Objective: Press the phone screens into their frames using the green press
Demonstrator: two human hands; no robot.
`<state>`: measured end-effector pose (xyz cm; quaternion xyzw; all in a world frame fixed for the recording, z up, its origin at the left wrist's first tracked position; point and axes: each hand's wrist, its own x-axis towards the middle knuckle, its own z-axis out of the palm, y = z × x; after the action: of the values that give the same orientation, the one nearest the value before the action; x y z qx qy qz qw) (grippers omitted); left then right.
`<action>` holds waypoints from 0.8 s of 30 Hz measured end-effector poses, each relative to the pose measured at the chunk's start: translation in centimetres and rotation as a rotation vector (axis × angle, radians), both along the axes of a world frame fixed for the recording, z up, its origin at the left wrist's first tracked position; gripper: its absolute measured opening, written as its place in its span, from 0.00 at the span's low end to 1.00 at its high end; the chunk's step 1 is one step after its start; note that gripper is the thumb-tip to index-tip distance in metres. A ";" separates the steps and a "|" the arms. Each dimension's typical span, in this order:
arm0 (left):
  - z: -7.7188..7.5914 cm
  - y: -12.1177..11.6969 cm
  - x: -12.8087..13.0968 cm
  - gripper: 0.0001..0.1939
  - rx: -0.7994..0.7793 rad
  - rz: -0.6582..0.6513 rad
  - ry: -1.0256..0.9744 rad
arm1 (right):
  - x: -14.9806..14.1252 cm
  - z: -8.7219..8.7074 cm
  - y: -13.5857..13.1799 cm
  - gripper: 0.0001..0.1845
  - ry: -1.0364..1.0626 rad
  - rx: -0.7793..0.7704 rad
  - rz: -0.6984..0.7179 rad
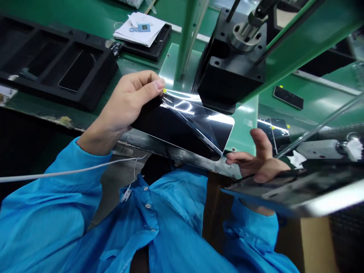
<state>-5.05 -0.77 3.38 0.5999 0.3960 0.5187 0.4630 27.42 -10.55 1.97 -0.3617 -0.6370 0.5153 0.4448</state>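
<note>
My left hand (127,100) grips the upper left end of a black glass panel (170,129), thumb pressed on its top edge. A clear protective film (199,121) lies partly lifted over the panel's right half. At the panel's lower right corner, the fingertips of my right hand (257,159) pinch the film's corner, with the thumb raised. The panel hangs over the near edge of the green bench (241,125), just below a black press block (230,68).
A black compartment tray (57,64) sits at the far left. Papers with a small blue tag (139,28) lie on a second tray. More black panels (287,96) rest on the bench at right. A shiny metal plate (298,189) crosses the right foreground. A white cable (57,173) runs across my sleeve.
</note>
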 end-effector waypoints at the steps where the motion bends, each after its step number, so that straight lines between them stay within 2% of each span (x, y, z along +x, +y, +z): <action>1: 0.0 0.0 0.0 0.20 -0.003 0.004 -0.011 | 0.0 0.2 -0.4 0.15 -0.048 0.096 0.015; 2: 0.0 0.0 0.1 0.20 -0.008 0.006 -0.024 | 0.1 0.4 -0.6 0.05 -0.092 0.191 0.055; 3: -0.1 0.0 0.1 0.20 -0.017 0.005 -0.036 | 0.0 0.6 -0.8 0.05 -0.144 0.278 0.105; 5: 0.0 0.0 0.1 0.20 -0.038 0.003 -0.057 | -0.1 0.9 -0.8 0.12 -0.305 0.417 0.187; 10: 0.7 -0.6 0.3 0.16 -0.088 0.036 -0.033 | -1.0 1.2 -0.2 0.13 -0.478 0.647 0.207; 14: 1.1 -1.1 0.7 0.15 -0.110 0.102 -0.018 | -1.2 1.1 -0.2 0.12 -0.514 0.707 0.182; 18: 0.9 -1.0 1.2 0.16 -0.132 0.115 0.008 | -0.9 0.9 -0.1 0.14 -0.499 0.715 0.177; 20: 0.7 -0.8 1.3 0.20 -0.169 0.100 -0.018 | -0.9 0.7 0.2 0.14 -0.502 0.721 0.167; 24: 0.6 -0.5 1.2 0.35 -0.310 0.015 -0.118 | -1.3 0.4 0.8 0.14 -0.498 0.759 0.181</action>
<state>-3.83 -1.28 3.99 0.4867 0.4480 0.4890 0.5686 26.17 -9.75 2.37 -0.2291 -0.8970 0.1798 0.3325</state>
